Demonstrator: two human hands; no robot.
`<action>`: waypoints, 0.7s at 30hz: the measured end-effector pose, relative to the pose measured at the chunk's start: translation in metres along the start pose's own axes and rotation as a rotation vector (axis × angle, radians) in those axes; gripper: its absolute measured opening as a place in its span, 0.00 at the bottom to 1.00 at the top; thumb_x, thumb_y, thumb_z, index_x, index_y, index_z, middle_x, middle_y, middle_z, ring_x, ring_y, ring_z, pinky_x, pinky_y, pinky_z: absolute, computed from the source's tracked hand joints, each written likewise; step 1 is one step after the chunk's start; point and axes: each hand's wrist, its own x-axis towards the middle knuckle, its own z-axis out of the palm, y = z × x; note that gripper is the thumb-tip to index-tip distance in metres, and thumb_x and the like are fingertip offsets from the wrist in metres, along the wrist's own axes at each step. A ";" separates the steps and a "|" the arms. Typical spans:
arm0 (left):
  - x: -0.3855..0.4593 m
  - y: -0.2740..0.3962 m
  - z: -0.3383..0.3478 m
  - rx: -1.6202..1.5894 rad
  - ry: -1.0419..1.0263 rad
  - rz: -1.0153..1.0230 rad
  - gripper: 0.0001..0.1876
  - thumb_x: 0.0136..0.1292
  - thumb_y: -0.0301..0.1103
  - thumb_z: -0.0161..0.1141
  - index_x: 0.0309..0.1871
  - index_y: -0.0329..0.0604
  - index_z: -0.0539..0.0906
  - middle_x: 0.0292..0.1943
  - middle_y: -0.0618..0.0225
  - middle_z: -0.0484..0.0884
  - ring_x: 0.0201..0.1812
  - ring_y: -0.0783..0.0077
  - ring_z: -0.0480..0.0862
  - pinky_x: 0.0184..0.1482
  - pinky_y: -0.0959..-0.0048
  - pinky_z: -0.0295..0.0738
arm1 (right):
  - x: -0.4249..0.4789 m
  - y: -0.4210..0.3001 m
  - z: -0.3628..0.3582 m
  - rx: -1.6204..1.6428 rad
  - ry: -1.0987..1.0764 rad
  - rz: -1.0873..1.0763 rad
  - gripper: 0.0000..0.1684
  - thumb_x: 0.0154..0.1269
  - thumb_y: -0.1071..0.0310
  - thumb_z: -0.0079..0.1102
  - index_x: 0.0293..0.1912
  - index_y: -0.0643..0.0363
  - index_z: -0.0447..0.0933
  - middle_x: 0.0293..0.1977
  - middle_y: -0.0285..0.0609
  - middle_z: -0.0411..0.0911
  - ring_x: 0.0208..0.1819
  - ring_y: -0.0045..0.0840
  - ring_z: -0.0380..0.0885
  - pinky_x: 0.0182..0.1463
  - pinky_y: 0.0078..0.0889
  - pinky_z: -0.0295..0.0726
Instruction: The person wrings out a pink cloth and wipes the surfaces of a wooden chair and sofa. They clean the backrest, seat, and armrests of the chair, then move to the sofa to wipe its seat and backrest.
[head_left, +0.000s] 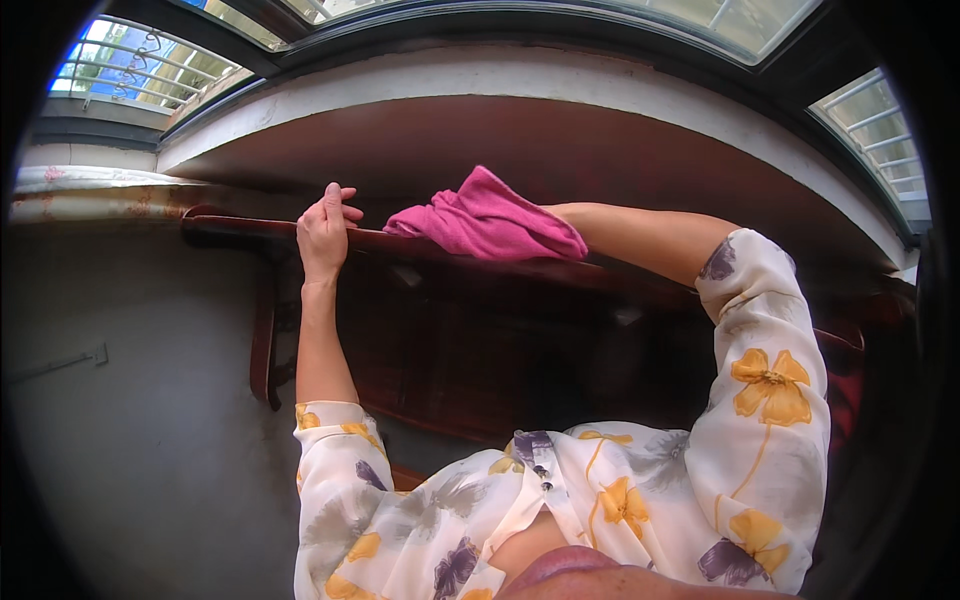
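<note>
A crumpled pink cloth (495, 221) drapes over the top rail (382, 241) of a dark reddish wooden bench with a back. My right forearm (637, 229) reaches in from the right behind that rail and runs into the cloth. The cloth hides my right hand, which appears to hold it from beneath. To the left, my left hand (324, 229) is at the same rail, thumb up and fingers loosely curled, with nothing visible in it. Whether its palm presses on the wood is hard to tell. The bench seat (450, 367) below is in deep shadow.
Behind the bench rises a dark red wall panel (465, 135) under a white window sill (450, 71). Dark-framed windows with white bars (870, 120) curve around the top. A patterned curtain or cloth (105, 191) is at the left, above grey floor (150, 435). An armrest (262, 337) juts forward.
</note>
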 end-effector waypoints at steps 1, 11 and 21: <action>-0.003 -0.003 -0.005 0.017 0.012 0.020 0.30 0.84 0.50 0.43 0.42 0.35 0.91 0.25 0.60 0.89 0.29 0.66 0.89 0.36 0.67 0.81 | 0.013 0.009 0.020 -0.031 -0.058 0.024 0.28 0.70 0.68 0.64 0.66 0.66 0.70 0.53 0.46 0.83 0.53 0.28 0.84 0.56 0.28 0.82; -0.037 -0.022 -0.008 -0.152 0.242 0.092 0.27 0.80 0.38 0.40 0.30 0.35 0.86 0.19 0.65 0.84 0.29 0.68 0.83 0.44 0.69 0.76 | -0.021 0.027 0.092 0.129 -0.163 -0.024 0.29 0.76 0.59 0.55 0.67 0.68 0.68 0.53 0.51 0.84 0.52 0.31 0.86 0.55 0.29 0.82; -0.040 -0.015 -0.018 -0.076 0.273 0.307 0.26 0.76 0.38 0.33 0.27 0.37 0.78 0.19 0.64 0.83 0.31 0.67 0.79 0.58 0.56 0.75 | 0.118 0.031 0.166 0.165 -0.053 -0.148 0.33 0.81 0.51 0.46 0.69 0.71 0.65 0.53 0.55 0.85 0.51 0.34 0.87 0.53 0.31 0.82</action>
